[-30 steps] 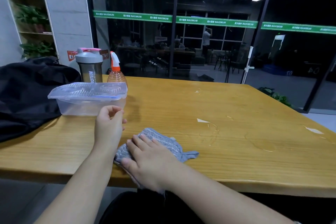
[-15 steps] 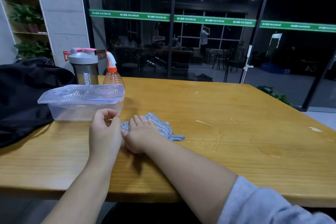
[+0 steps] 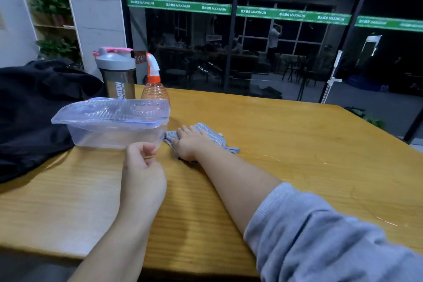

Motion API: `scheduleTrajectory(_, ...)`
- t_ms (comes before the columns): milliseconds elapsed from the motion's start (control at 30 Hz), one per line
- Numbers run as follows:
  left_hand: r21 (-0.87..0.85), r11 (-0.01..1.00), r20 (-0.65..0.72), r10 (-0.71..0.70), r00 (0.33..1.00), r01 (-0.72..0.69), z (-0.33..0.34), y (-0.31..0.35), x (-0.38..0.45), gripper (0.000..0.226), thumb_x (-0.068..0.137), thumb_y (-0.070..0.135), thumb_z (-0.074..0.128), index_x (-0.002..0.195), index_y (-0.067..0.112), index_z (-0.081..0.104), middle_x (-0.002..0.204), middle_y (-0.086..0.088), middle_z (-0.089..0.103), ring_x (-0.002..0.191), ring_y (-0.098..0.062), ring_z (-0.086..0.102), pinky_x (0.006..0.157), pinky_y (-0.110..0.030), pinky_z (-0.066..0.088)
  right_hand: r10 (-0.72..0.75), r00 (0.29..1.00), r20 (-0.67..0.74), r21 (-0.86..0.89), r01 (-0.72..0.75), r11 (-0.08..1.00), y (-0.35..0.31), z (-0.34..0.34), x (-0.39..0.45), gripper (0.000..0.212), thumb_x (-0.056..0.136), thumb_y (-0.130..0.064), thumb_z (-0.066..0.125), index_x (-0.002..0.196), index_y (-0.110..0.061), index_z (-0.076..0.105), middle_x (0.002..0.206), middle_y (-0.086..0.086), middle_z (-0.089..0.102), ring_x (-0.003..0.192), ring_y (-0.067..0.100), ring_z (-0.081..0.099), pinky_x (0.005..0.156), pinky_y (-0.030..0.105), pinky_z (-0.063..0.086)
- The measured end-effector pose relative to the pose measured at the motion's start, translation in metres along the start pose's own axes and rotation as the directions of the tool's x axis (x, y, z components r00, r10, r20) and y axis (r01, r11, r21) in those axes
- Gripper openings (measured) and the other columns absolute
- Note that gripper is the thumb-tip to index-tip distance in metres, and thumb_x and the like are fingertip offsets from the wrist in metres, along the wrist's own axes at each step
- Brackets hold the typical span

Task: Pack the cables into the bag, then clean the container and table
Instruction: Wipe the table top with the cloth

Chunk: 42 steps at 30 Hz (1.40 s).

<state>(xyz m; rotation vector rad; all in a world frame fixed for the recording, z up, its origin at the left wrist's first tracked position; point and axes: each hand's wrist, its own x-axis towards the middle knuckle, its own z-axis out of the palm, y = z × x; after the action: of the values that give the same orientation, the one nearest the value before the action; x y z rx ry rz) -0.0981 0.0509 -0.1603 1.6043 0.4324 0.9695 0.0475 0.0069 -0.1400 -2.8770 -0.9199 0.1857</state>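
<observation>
My right hand [image 3: 190,142] presses flat on a grey cloth [image 3: 211,135] on the wooden table [image 3: 297,155], just right of the clear plastic container [image 3: 114,131]. The container's lid [image 3: 112,111] sits loosely on top. My left hand [image 3: 142,167] hovers in front of the container with fingers loosely curled and nothing in it. The black bag [image 3: 29,110] lies at the table's left end. No cables are in sight.
A grey shaker bottle with a pink lid [image 3: 116,75] and an orange spray bottle [image 3: 154,84] stand behind the container. Wet streaks [image 3: 274,157] glint on the table to the right. A glass wall runs behind the table.
My right hand has pushed the cloth away from the near edge, up and left to beside the container. My left hand stayed near the container's front.
</observation>
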Motion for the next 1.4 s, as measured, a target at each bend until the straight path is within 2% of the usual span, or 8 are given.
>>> scheduleTrajectory(267,0.010,1.000,0.008,-0.019,1.000,0.019,0.003,-0.007,0.000,0.046,0.080,-0.015,0.037,0.082,0.030,0.045,0.090,0.008,0.053,0.081,-0.008,0.049,0.070,-0.019,0.036,0.105,0.994,0.029,-0.053,-0.103,0.993,0.016,-0.017,0.036,0.054,0.097,-0.037,0.029,0.150,-0.029,0.018,0.159,0.004,0.010,0.146,0.028,0.005,0.117,0.051,0.006)
scheduleTrajectory(567,-0.028,0.999,0.054,-0.015,0.998,0.017,0.003,0.008,-0.005,0.039,0.083,-0.010,0.042,0.081,0.028,0.048,0.087,0.007,0.056,0.081,-0.016,0.051,0.076,-0.029,0.039,-0.083,0.992,0.095,-0.058,0.088,0.994,0.018,-0.011,-0.013,0.054,0.100,-0.048,0.015,0.151,-0.032,0.009,0.161,-0.001,-0.002,0.147,0.021,-0.006,0.118,0.048,-0.003)
scheduleTrajectory(700,-0.021,0.999,0.135,-0.031,0.990,0.034,0.002,0.015,-0.010,0.035,0.083,-0.011,0.043,0.079,0.024,0.049,0.081,0.004,0.055,0.076,-0.012,0.052,0.071,-0.020,0.039,-0.170,0.978,0.121,-0.065,0.179,0.982,0.015,-0.007,-0.061,0.054,0.101,-0.048,0.016,0.151,-0.033,0.005,0.160,-0.002,-0.006,0.147,0.019,-0.009,0.117,0.044,-0.006)
scheduleTrajectory(800,0.016,0.999,0.199,-0.047,0.979,0.044,0.004,0.017,-0.014,0.016,0.072,0.009,0.046,0.077,0.025,0.048,0.079,0.003,0.053,0.076,-0.016,0.051,0.073,-0.029,0.041,-0.231,0.964,0.129,-0.084,0.243,0.966,0.014,-0.005,-0.098,0.054,0.101,-0.046,0.017,0.151,-0.033,0.003,0.160,-0.002,-0.006,0.147,0.018,-0.010,0.118,0.043,-0.006)
scheduleTrajectory(933,0.171,0.985,0.237,-0.010,0.971,-0.031,0.003,0.021,-0.021,0.016,0.071,0.023,0.047,0.079,0.037,0.050,0.086,0.008,0.055,0.087,-0.033,0.058,0.081,-0.052,0.049,-0.282,0.949,0.145,-0.116,0.299,0.947,0.017,-0.002,-0.125,0.054,0.101,-0.045,0.016,0.151,-0.031,0.001,0.160,-0.001,-0.008,0.147,0.019,-0.011,0.118,0.044,-0.005)
scheduleTrajectory(1000,0.236,0.966,0.244,0.045,0.969,-0.105,0.006,0.026,-0.026,0.021,0.081,0.015,0.054,0.083,0.035,0.050,0.087,0.014,0.054,0.091,-0.032,0.057,0.083,-0.045,0.046,-0.297,0.945,0.138,-0.100,0.312,0.945,0.022,-0.001,-0.122,0.053,0.101,-0.045,0.016,0.151,-0.032,0.002,0.160,-0.002,-0.007,0.147,0.019,-0.010,0.118,0.044,-0.004)
scheduleTrajectory(1133,0.348,0.901,0.266,0.171,0.949,-0.260,0.012,0.026,-0.034,0.019,0.083,0.005,0.058,0.094,0.019,0.051,0.088,0.016,0.051,0.096,-0.016,0.038,0.079,-0.020,0.026,-0.202,0.972,0.122,-0.081,0.213,0.974,0.045,-0.005,-0.087,0.052,0.101,-0.046,0.016,0.151,-0.036,0.004,0.160,-0.005,-0.006,0.147,0.018,-0.009,0.117,0.043,-0.004)
scheduleTrajectory(1400,0.349,0.900,0.318,0.148,0.936,-0.261,0.006,0.021,-0.028,0.024,0.086,0.009,0.055,0.104,0.024,0.047,0.106,0.009,0.051,0.097,-0.017,0.038,0.078,-0.022,0.024,0.118,0.987,0.107,-0.077,-0.110,0.991,0.139,-0.030,-0.031,0.052,0.099,-0.054,0.010,0.149,-0.042,0.002,0.160,-0.008,-0.008,0.147,0.017,-0.010,0.117,0.047,-0.002)
